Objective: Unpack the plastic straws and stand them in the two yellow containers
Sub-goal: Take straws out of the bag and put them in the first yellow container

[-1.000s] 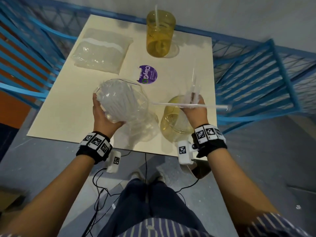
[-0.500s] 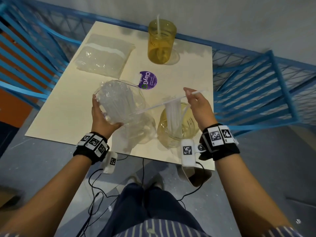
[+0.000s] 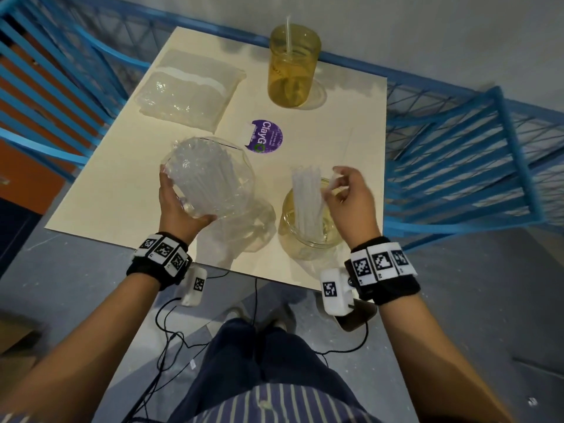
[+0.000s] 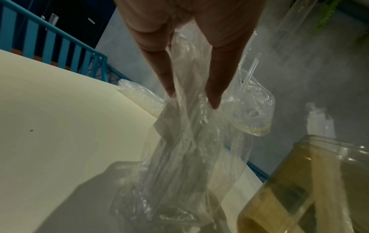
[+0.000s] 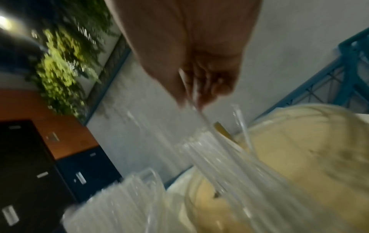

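Note:
My left hand (image 3: 178, 206) grips a clear plastic bag of straws (image 3: 207, 175) upright on the cream table (image 3: 116, 190); in the left wrist view its fingers (image 4: 214, 94) curl into the crumpled bag (image 4: 189, 157). My right hand (image 3: 348, 196) pinches a thin clear straw (image 3: 332, 184) over the near yellow container (image 3: 308, 248), where several straws (image 3: 305, 199) stand. The right wrist view is blurred: the hand (image 5: 195, 88) pinches the straw (image 5: 201, 113) above the standing straws (image 5: 219, 157). The far yellow container (image 3: 293, 65) holds one straw (image 3: 288, 35).
A sealed packet of straws (image 3: 189, 96) lies at the table's far left. A purple round sticker (image 3: 264, 135) sits mid-table. Blue metal railings (image 3: 457, 166) surround the table on the left, back and right. Cables hang from both wristbands near my legs.
My right hand let a bunch of straws drop into the near container, kept one straw held level, then brought it down and closer to the container's mouth. The left hand stayed on the bag.

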